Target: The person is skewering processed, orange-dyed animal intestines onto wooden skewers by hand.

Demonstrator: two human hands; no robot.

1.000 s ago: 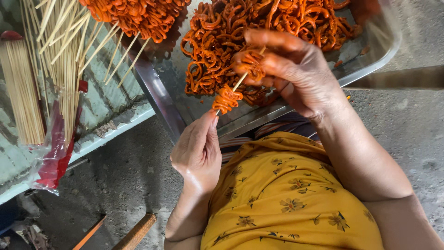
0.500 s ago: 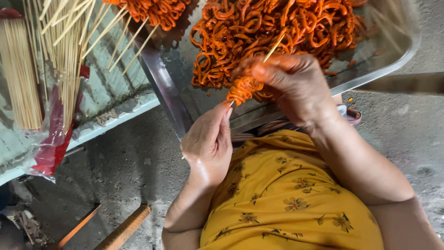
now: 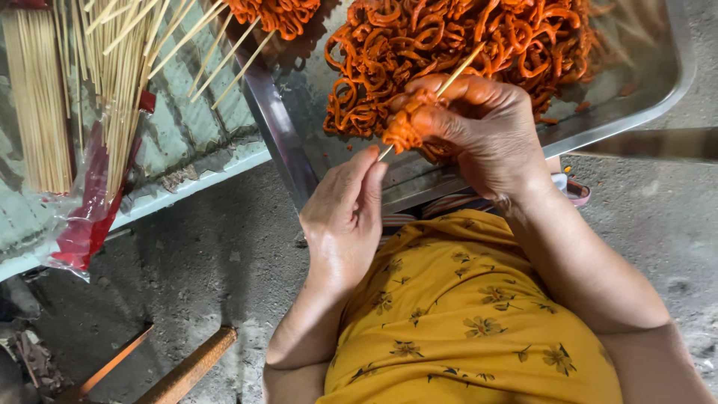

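We pinch the near tip of the bamboo skewer (image 3: 456,71) in our left hand (image 3: 345,211) to steady it, while our right hand (image 3: 479,127) closes around the orange strips (image 3: 404,131) bunched on it, above the metal tray (image 3: 673,82).

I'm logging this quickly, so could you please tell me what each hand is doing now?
Left hand: pinches the lower end of the bamboo skewer.
Right hand: closed around the orange strips on it.

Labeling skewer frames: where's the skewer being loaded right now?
Head view, upper middle: skewer runs through the right hand, its lower tip pinched by the left hand, over the metal tray.
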